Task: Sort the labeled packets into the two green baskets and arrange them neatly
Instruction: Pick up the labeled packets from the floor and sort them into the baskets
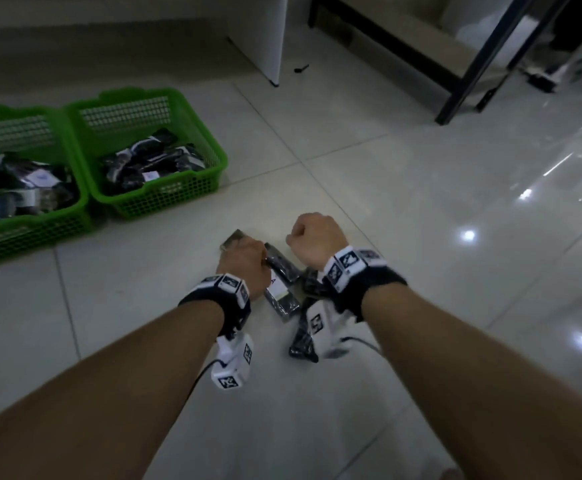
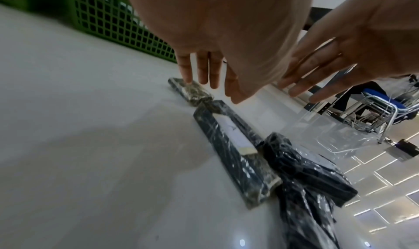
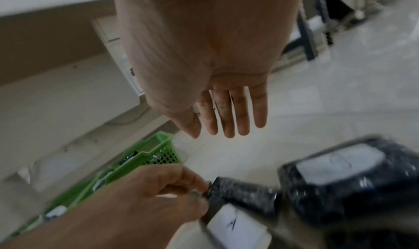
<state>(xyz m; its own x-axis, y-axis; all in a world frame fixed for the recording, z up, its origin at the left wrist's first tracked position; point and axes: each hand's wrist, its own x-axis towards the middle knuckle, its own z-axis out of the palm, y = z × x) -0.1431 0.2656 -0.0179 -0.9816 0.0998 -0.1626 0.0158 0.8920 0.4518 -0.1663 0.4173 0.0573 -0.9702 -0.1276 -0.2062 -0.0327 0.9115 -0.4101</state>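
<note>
Head view: a few labeled packets (image 1: 280, 285) are left scattered on the floor, the green baskets (image 1: 151, 150) well apart. The left hand (image 1: 244, 263) is laid on one, fingers straight, probably for pickup; the right hand (image 1: 313, 239) is held relaxed, empty.

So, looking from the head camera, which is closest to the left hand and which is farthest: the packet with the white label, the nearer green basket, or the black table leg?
1. Dark plastic-wrapped packet with white label, beside the left hand.
2. Nearer green mesh basket, up-left.
3. Black metal table leg, far up-right.
</note>
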